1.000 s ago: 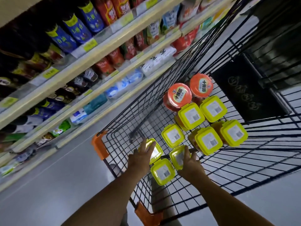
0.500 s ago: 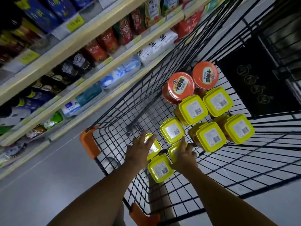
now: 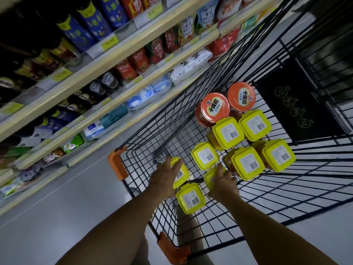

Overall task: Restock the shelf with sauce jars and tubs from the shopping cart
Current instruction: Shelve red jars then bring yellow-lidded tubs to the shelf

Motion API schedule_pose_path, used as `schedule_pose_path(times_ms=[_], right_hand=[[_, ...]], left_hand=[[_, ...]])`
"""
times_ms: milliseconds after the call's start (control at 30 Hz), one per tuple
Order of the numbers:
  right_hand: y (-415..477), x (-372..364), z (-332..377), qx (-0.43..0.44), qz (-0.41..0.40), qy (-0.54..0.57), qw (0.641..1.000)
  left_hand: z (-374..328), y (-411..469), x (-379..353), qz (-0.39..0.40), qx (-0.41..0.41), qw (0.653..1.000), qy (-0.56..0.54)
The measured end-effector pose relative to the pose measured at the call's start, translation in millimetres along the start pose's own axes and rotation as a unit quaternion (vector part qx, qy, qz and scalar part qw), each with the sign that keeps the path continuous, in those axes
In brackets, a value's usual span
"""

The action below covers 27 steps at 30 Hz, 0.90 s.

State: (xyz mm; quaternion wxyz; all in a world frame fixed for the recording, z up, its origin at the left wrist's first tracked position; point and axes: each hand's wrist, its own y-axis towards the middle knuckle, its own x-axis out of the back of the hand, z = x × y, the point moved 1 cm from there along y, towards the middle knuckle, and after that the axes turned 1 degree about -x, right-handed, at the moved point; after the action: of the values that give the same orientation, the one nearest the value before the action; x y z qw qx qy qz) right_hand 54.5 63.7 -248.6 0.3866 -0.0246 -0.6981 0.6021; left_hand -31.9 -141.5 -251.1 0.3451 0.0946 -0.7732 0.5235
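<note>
Below, tubs [image 3: 228, 132] and jars [image 3: 214, 109] in cart [image 3: 116, 163], left hand [image 3: 164, 178] gripping one tub [image 3: 180, 174], right hand [image 3: 224, 185] another tub [image 3: 210, 175]

Yellow-lidded tubs [image 3: 228, 133] and orange-lidded jars [image 3: 214, 107] stand in the cart [image 3: 116, 163].

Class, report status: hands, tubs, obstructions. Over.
Left hand grips yellow-lidded square plastic tub. Right hand grips neighbouring yellow-lidded tub. Both inside black wire cart. Nothing obstructing.
</note>
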Motion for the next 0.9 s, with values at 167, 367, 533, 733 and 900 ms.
schedule_pose_path(times_ms=[167,367,533,733,900], right_hand=[[-32,38,1,0.034,-0.018,0.02,0.999],[-68,71,14,0.104,-0.034,0.034,0.993],[-116,113,27,0.166,-0.099,0.067,0.979],[-170,162,46,0.225,-0.173,0.118,0.952],[-218,190,79,0.282,-0.197,0.108,0.933]], left_hand=[[-2,-27,32,-0.014,0.007,1.0,0.003],[-6,-71,78,-0.079,0.008,0.995,-0.063],[-2,-122,121,-0.13,0.011,0.972,-0.196],[17,-199,166,-0.232,0.038,0.908,-0.346],[49,-269,178,-0.322,0.042,0.855,-0.404]])
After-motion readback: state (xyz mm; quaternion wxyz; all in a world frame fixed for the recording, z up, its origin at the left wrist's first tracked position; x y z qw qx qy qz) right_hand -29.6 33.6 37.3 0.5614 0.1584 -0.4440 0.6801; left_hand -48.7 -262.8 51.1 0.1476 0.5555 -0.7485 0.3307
